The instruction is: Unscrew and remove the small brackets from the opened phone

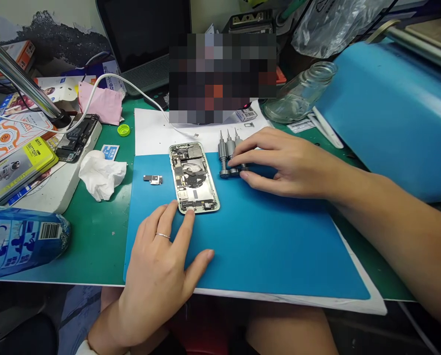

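Observation:
An opened phone [194,180] lies on the blue mat with its inner parts exposed. My left hand [165,256] has its fingers spread, two fingertips at the phone's lower edge. Right of the phone are three grey precision screwdrivers [223,155], side by side with their bits pointing away from me. Over the rightmost of these, my right hand [279,165] has its fingers apart and curved, partly hiding the handles. Its fingertips are at the screwdrivers, but I cannot tell how firmly they touch. A small metal phone part [154,179] rests left of the phone.
White paper [150,130] lies behind the blue mat [265,246]. At left are a crumpled tissue [102,175], another phone assembly [80,138], boxes and a blue packet [24,241]. A glass jar [302,93] lies tilted at back right. A white cable [107,76] arches across the back left.

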The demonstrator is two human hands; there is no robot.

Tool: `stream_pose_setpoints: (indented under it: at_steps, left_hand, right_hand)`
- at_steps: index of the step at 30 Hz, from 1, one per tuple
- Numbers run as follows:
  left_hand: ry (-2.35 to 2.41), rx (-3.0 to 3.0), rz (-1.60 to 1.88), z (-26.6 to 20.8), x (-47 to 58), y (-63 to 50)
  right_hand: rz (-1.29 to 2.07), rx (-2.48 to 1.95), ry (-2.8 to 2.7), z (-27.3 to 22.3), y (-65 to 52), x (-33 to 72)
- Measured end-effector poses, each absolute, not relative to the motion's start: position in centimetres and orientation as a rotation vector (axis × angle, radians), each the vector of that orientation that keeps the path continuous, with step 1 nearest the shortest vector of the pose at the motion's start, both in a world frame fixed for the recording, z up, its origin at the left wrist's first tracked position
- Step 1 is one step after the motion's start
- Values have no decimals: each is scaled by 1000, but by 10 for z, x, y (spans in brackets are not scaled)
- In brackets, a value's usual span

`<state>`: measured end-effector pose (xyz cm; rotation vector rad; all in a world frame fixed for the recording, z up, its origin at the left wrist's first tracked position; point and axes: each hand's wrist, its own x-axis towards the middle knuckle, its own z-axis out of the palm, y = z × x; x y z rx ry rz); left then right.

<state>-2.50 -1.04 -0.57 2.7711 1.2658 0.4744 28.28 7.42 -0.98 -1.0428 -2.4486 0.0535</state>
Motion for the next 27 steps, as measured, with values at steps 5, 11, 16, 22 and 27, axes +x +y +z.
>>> stream_pose_setpoints:
  at_steps: [5, 11, 16, 22, 27]
  left_hand:
    - [1311, 2759, 397, -6, -24, -8]
    - [1313, 2762, 371, -6, -23, -7]
    - [1298, 2770, 400, -7, -23, -7]
    - [1299, 2780, 401, -7, -23, -7]
    - [1304, 2789, 406, -7, -23, -7]
  right_hand:
    - [31, -1025, -2465, -9, 75, 283]
    - [58, -1036, -2454, -9, 75, 281]
    - [135, -1087, -2427, -8, 75, 282]
    - [153, -1058, -2417, -9, 75, 284]
    - [136, -1041, -2426, -11, 77, 285]
